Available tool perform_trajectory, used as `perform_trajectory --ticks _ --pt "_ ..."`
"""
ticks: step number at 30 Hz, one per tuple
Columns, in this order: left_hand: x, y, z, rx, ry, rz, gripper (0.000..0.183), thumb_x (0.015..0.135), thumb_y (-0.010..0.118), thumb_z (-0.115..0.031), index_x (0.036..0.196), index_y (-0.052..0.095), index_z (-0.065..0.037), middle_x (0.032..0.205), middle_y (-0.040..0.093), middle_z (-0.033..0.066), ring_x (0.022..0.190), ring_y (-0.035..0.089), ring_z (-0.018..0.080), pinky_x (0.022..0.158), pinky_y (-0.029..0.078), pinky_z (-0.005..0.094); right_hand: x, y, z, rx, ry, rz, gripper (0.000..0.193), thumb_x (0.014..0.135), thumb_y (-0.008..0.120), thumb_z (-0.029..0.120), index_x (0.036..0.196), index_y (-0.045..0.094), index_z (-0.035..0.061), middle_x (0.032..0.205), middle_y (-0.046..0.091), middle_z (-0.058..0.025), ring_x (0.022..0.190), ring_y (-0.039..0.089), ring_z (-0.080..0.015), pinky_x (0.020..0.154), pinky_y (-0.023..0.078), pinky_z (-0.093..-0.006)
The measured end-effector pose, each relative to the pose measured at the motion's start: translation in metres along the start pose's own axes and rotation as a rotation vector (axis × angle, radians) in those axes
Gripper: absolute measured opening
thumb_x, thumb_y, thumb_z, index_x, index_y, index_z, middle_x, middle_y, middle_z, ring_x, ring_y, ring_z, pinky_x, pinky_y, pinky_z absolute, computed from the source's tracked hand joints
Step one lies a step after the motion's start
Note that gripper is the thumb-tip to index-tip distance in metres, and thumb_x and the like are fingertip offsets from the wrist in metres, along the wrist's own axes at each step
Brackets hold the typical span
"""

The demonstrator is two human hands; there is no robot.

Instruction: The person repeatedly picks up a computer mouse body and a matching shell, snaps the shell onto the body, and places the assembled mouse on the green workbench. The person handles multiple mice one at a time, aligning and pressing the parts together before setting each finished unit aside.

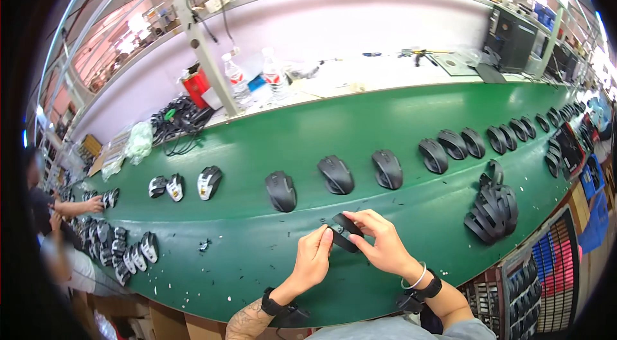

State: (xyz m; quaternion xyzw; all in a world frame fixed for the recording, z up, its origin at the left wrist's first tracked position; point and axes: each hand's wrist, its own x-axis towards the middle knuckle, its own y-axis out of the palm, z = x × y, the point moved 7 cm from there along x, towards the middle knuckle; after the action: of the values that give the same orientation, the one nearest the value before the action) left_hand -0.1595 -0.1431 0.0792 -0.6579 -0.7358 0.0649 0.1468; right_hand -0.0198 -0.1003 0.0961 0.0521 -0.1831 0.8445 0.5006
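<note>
In front of me, near the front of the green bench, both hands are closed on curved black plastic mouse parts. My left hand (313, 256) pinches the left end of a black mouse part (343, 241). My right hand (380, 243) has its thumb on that strip and its fingers at a second black piece (347, 223) just above. Whether the two pieces are joined, I cannot tell. Beyond my hands stand black computer mice (335, 175) in a spaced row. A heap of curved black plastic parts (493, 211) lies to the right.
White-and-black mouse bodies (209, 183) stand to the left, with more clustered (148, 247) at the left edge. A co-worker's hand (95, 204) reaches in there. Small black scraps (204, 245) litter the green bench (225, 276). Bottles (273, 76) and coiled cables (180, 123) sit at the back.
</note>
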Motion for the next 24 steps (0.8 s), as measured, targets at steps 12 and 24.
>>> perform_trajectory --ticks 12,24 --pt "-0.001 -0.035 0.016 -0.123 -0.019 0.014 0.038 0.101 0.041 -0.031 0.078 0.051 -0.001 0.058 0.043 0.0000 0.053 0.041 0.0068 0.048 0.034 0.0252 0.004 0.042 0.003 0.186 0.042 -0.006 0.037 0.070 0.062 -0.011 0.104 0.053 -0.0011 0.104 0.049 -0.0075 0.101 0.055 -0.0174 0.087 0.056 -0.0336" --pt "0.001 -0.035 -0.005 -0.025 0.091 -0.170 0.037 0.099 0.045 -0.023 0.073 0.050 0.003 0.057 0.051 0.0060 0.051 0.050 0.0102 0.046 0.040 0.0262 0.004 0.035 0.010 -0.090 -0.128 -0.122 0.070 0.064 0.080 0.005 0.127 0.049 0.0010 0.109 0.054 -0.0111 0.094 0.059 -0.0204 0.079 0.057 -0.0317"
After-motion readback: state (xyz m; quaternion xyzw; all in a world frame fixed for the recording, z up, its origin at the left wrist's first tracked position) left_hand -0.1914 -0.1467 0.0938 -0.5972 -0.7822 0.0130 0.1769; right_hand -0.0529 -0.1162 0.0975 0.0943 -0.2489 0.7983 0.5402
